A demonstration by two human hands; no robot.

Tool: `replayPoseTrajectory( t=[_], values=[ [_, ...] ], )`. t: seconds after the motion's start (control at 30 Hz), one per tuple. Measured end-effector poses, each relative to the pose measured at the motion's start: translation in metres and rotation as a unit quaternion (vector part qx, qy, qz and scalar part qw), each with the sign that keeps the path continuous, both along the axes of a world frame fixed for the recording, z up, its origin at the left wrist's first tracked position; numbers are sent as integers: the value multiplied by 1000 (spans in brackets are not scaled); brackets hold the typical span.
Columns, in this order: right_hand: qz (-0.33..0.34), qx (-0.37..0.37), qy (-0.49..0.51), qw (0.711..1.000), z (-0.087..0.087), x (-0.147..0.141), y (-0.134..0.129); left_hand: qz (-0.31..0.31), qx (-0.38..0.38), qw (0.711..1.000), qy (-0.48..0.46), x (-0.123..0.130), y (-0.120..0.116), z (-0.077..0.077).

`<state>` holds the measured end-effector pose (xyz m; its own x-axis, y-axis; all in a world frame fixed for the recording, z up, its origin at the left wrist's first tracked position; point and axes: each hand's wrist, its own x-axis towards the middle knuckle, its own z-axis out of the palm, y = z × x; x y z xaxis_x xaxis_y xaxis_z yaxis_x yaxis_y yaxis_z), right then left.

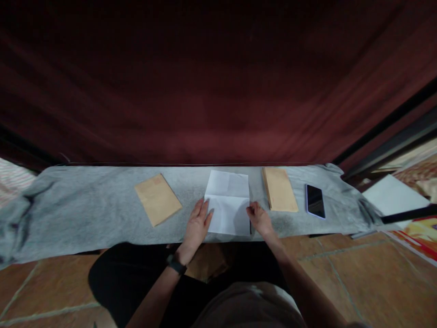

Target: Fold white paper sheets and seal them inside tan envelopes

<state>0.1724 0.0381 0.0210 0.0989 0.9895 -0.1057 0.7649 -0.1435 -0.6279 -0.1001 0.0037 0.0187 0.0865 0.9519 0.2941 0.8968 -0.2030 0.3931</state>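
A white sheet of paper (228, 214) with a crease across it lies on the grey cloth in front of me. My left hand (198, 222) rests at its left edge, fingers stretched out and touching the paper. At the right edge, my right hand (258, 217) has its fingers pinched on the sheet's side. To the left lies a single brown envelope (158, 199), set at an angle. A stack of brown envelopes (282, 189) sits just right of the paper, close to my right hand.
A phone (315, 201) with a dark screen lies right of the stack. Grey cloth (102, 205) covers the narrow surface, and a dark red curtain (205, 91) hangs behind it. White sheets (394, 195) and a colourful print (421, 234) are at far right.
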Motion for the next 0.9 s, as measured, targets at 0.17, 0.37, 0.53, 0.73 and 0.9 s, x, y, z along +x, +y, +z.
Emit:
replayPoseTrajectory(
  t=[0.17,0.37,0.53,0.73,0.9],
  values=[
    [68,206,-77,973,-10,-27,-13,25,-47,994,92,67,3,-5],
    [23,225,-143,963,-32,-36,-17,108,-41,988,99,92,-21,-13],
    [86,207,-162,961,-23,-40,3,77,-46,991,96,91,-6,2],
    [147,199,-194,949,-25,-48,14,38,-54,991,117,70,63,18],
    [161,190,-190,950,-25,-40,26,56,-71,984,151,54,79,4]
  ],
)
